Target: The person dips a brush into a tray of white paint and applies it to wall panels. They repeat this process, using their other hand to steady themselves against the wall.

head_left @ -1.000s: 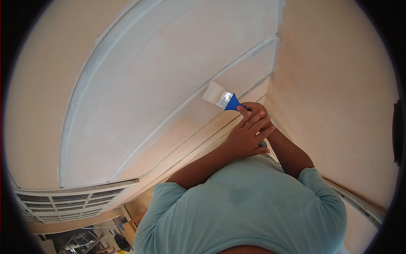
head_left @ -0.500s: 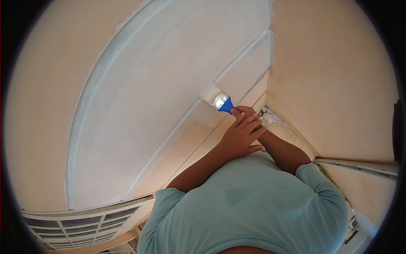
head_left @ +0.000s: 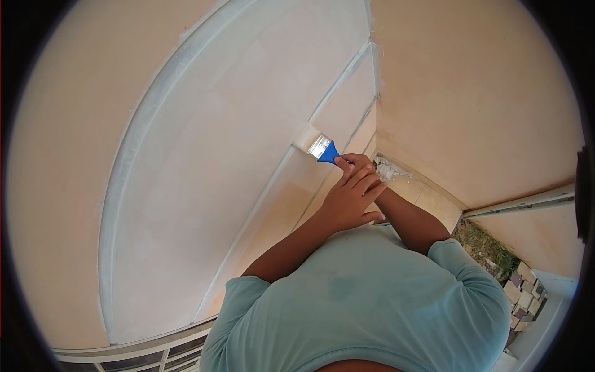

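Observation:
A wide paintbrush [head_left: 327,152] with a blue handle, shiny metal band and pale bristles points up and left. Its bristles are against the pale wall panel [head_left: 204,161], beside a whitish strip [head_left: 273,177]. My right hand [head_left: 358,162] is closed round the handle, fingers partly hidden. Across the back of that hand and its wrist lies my left hand [head_left: 348,201], its fingers spread and its thumb apart.
A plain wall [head_left: 471,105] meets the panelled one at a corner on the right. Whitish debris [head_left: 389,168] lies on the floor there. A white-framed window [head_left: 167,356] is at the lower left; grass [head_left: 486,248] and stacked tile pieces [head_left: 525,294] are at the lower right.
The view has shifted, showing more grass and tile pieces at the lower right and less window at the lower left. Both hands keep their hold; the brush stays at nearly the same wall spot.

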A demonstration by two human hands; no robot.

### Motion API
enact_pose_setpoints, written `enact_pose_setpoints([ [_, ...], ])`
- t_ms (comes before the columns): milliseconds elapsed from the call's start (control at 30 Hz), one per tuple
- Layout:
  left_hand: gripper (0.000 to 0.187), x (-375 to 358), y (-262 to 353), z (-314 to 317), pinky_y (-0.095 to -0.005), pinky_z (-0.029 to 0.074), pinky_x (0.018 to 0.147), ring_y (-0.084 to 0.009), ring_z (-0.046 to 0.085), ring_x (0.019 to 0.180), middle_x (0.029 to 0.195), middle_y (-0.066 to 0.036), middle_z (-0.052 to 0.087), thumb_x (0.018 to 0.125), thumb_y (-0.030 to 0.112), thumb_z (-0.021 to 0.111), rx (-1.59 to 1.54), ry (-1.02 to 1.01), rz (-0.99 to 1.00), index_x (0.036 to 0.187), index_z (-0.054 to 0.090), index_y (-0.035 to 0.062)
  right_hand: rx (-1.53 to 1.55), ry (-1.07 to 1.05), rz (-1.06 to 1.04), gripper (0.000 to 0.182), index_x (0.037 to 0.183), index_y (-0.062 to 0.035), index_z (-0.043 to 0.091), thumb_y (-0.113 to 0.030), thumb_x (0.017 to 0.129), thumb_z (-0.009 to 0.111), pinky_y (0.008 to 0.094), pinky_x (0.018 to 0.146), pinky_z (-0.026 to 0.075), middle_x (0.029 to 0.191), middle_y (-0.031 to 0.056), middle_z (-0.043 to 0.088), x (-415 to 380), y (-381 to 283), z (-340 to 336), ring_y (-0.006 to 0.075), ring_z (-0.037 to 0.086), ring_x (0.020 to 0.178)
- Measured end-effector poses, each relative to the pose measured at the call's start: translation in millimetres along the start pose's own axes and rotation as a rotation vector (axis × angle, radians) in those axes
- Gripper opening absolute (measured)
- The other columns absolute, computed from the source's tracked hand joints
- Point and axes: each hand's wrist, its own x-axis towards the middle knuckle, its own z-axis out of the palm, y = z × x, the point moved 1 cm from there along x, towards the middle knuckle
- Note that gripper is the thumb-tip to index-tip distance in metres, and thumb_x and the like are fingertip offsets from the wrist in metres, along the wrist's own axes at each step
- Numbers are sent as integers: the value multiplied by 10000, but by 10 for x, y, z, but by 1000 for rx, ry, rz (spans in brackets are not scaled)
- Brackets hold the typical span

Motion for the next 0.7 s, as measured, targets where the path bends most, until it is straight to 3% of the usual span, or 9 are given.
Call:
enact_pose_setpoints([
  [233, 667, 149, 49, -94, -490, 330, 1103, -307, 381, 1371, 1344, -107, 500, 766, 393, 765, -31, 28, -75, 1318, 557, 83, -92, -68, 40, 413, 992, -25, 728, -414, 976, 591, 343, 639, 458, 683, 68, 608, 4, -191, -151, 173, 513, 634],
  [433, 668, 147, -250, 37, -496, 347, 1091, -303, 386, 1368, 1354, -112, 512, 743, 365, 786, -89, 40, 5, 1308, 568, 81, -186, -109, 16, 383, 832, -32, 680, -389, 948, 607, 398, 637, 444, 687, 107, 618, 193, -43, -153, 240, 547, 643],
  [467, 665, 185, -300, 61, -510, 342, 1091, -299, 404, 1356, 1344, -111, 525, 736, 365, 789, -66, 62, 19, 1300, 577, 83, -187, -109, 15, 383, 832, -32, 680, -389, 948, 607, 398, 637, 444, 687, 107, 618, 251, -80, -189, 240, 547, 643],
  [533, 662, 282, -256, 63, -523, 338, 1092, -295, 422, 1344, 1333, -109, 538, 729, 364, 793, -41, 81, 22, 1292, 586, 85, -384, -213, -148, 342, 1008, -48, 727, -374, 932, 659, 354, 674, 493, 804, 112, 706, 244, -220, -283, 202, 599, 694],
  [700, 657, 489, -332, 160, -551, 323, 1105, -289, 489, 1282, 1287, -96, 564, 707, 383, 802, 42, 193, -81, 1271, 614, 102, -318, -421, -174, 367, 998, -52, 723, -403, 937, 636, 386, 679, 493, 829, 129, 706, 528, -274, -319, 248, 601, 700],
])
